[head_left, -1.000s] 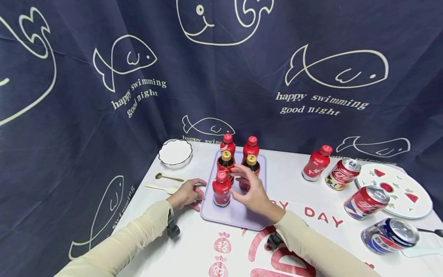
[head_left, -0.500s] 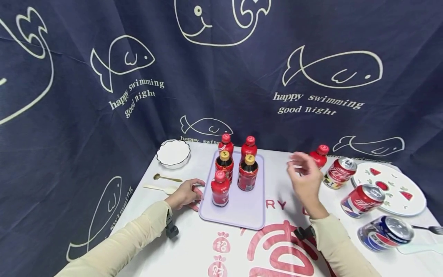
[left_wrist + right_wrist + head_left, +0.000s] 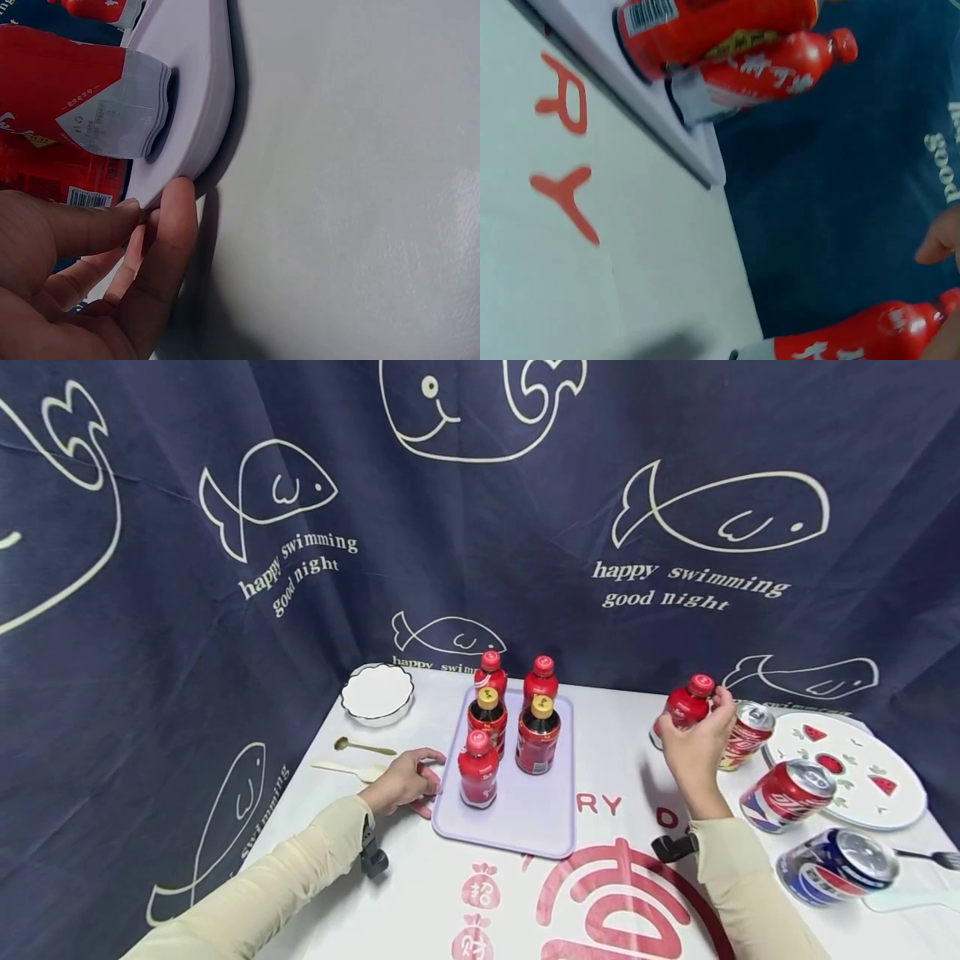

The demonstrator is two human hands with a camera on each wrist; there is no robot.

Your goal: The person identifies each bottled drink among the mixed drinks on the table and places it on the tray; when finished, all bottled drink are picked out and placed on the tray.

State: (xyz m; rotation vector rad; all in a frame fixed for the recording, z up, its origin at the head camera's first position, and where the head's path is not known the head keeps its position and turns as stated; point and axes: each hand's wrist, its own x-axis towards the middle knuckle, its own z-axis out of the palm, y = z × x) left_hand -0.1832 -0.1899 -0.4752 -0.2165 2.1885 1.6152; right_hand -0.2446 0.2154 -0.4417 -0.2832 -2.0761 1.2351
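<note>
My left hand [image 3: 408,781] is at the left edge of a lilac tray [image 3: 525,839]. In the left wrist view its thumb and index finger [image 3: 176,217] pinch the rim. A red-capped bottle [image 3: 478,781] stands on the tray near that hand. Behind it are two gold-capped bottles of dark drink [image 3: 537,747] and two more red bottles [image 3: 540,683]. Away to the right, my right hand [image 3: 697,747] is spread around another red bottle [image 3: 684,708] standing on the table. The right wrist view shows the thumb [image 3: 941,240] apart from this bottle [image 3: 870,334].
A red can [image 3: 741,739] stands close behind the right hand. Another red can [image 3: 787,797] and a blue can [image 3: 836,868] are nearer me. A watermelon-patterned plate [image 3: 847,768] lies far right. A white bowl [image 3: 377,695], a gold spoon [image 3: 363,747] and a pale spoon [image 3: 348,768] lie left.
My right hand has left the bottles on the tray and moved right, reaching the lone red bottle. The left hand has stayed at the tray's edge.
</note>
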